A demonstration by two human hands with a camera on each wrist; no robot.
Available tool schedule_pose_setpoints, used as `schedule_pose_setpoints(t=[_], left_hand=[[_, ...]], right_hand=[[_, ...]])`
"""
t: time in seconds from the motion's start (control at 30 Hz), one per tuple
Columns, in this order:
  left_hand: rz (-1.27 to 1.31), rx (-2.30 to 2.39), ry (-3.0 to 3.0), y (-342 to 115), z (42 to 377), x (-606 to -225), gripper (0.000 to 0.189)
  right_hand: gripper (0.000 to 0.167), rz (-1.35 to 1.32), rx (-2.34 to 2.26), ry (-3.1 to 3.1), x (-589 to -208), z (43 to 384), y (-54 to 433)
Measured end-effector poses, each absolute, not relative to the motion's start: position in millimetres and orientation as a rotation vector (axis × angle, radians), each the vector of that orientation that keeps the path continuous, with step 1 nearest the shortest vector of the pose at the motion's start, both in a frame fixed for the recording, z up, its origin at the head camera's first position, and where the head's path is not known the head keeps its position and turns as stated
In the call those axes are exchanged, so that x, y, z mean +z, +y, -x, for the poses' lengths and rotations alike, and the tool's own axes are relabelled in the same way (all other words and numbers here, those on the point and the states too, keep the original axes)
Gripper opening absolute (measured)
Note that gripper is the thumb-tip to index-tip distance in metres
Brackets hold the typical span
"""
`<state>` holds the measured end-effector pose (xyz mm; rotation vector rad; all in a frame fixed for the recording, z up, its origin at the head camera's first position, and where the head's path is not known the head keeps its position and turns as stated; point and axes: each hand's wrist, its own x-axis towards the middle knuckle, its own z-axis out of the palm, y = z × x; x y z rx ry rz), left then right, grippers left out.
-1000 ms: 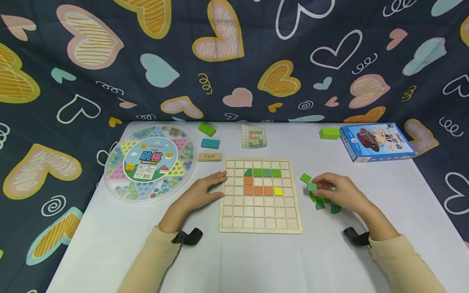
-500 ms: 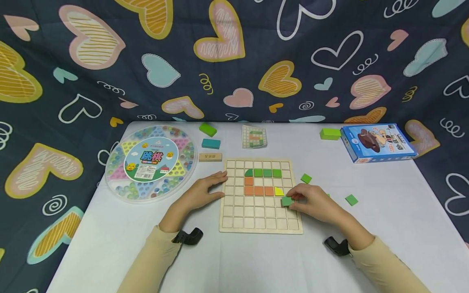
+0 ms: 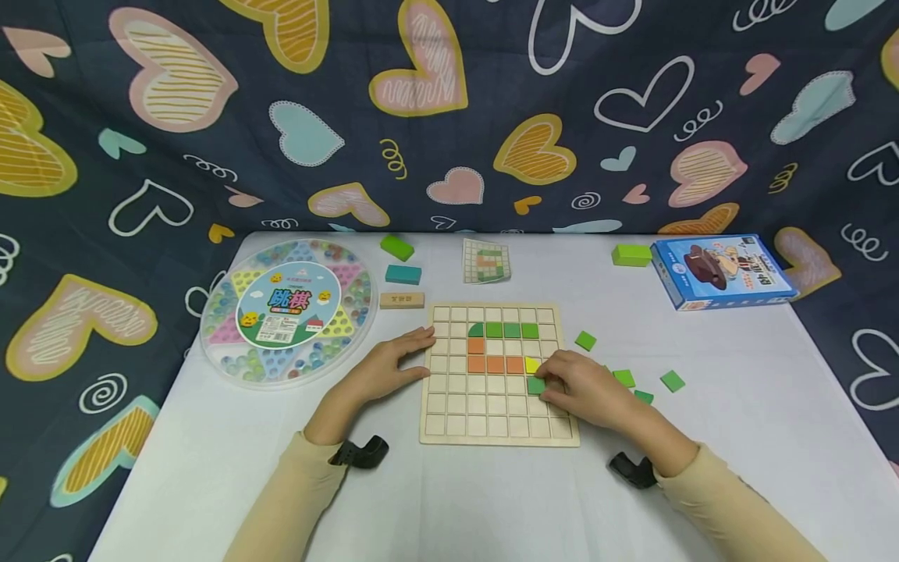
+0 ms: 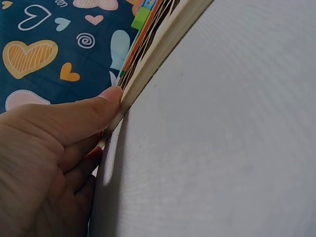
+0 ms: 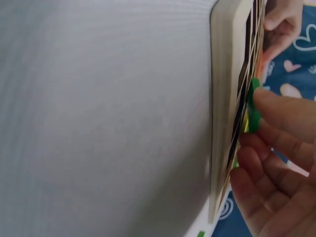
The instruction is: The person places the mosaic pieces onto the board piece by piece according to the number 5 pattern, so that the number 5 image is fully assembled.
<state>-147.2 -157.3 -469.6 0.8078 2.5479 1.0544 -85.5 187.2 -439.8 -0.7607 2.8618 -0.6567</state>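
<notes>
A square wooden grid board (image 3: 449, 425) lies on the white table. My right hand (image 3: 586, 390) pinches a green square tile (image 3: 535, 385) between thumb and fingers, over a cell just below the yellow tile (image 3: 531, 364). The right wrist view shows this tile edge-on, at the board's surface. Along the board's left side, my left hand (image 3: 382, 367) touches the edge with its thumb and fingertips, fingers extended. Green tiles (image 3: 512, 330) form a row near the top, starting with a rounded corner piece (image 3: 476, 330); orange tiles (image 3: 495, 364) fill cells below them.
Loose green tiles (image 3: 623, 378) lie right of the board, some behind my right hand. Behind the board is a pattern card (image 3: 486, 261). A round marble game set (image 3: 288, 312) and small blocks (image 3: 403, 300) stand left; a blue box (image 3: 723, 272) is at back right.
My right hand has brought the green tile from the loose pile leftward onto the board, below the yellow tile. Some loose tiles have spread out to the right. My left hand has stayed put.
</notes>
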Motion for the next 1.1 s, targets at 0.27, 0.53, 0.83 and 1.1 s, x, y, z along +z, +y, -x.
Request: schedule_pose_setpoints(t=[0.27, 0.53, 0.83, 1.1], left_hand=[[-0.795, 1.058, 2.547, -157, 147, -469, 0.057], [-0.808, 1.053, 2.551, -157, 147, -470, 0.057], [-0.806, 1.064, 2.552, -158, 147, -470, 0.056], [-0.804, 1.063, 2.558, -157, 146, -468, 0.057]], right_hand=[[0.028, 0.758, -0.623, 2.895, -441, 85, 185], [0.037, 0.619, -0.774, 2.875, -436, 87, 203], [0.042, 0.416, -0.888, 2.913, -437, 111, 244], [0.053, 0.202, -0.957, 2.775, -446, 125, 263]])
